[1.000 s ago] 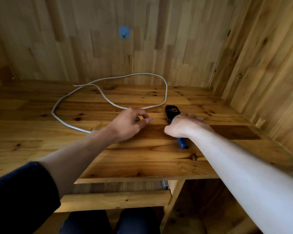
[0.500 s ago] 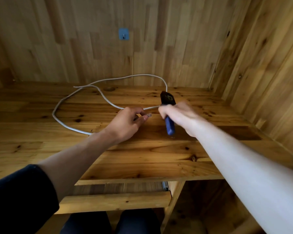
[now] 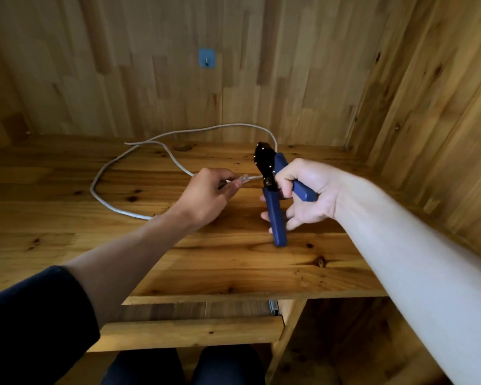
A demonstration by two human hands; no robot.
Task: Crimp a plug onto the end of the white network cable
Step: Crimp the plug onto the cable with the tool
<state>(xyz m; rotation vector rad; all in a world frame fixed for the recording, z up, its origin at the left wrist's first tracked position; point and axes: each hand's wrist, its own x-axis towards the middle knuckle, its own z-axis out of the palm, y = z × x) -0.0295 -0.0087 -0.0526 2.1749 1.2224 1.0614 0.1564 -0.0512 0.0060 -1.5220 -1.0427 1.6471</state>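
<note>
Blue-handled crimping tool (image 3: 272, 190) is gripped upright in the right hand (image 3: 307, 194), handles spread to receive the clear plug (image 3: 244, 179), which the left hand (image 3: 206, 195) pinches just beside it, the white network cable (image 3: 109, 173) looping behind across the counter (image 3: 233, 262).

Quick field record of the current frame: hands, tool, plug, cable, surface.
left hand: pinches the clear plug at the cable end, above the desk
right hand: grips the crimping tool, lifted, black head up
tool handles: blue, spread apart
plug vs tool: plug points at the tool head, not yet inserted
white network cable: loose loop on the desk, reaching back to the wall
wooden desk: pull-out shelf below
wall: blue hook
</note>
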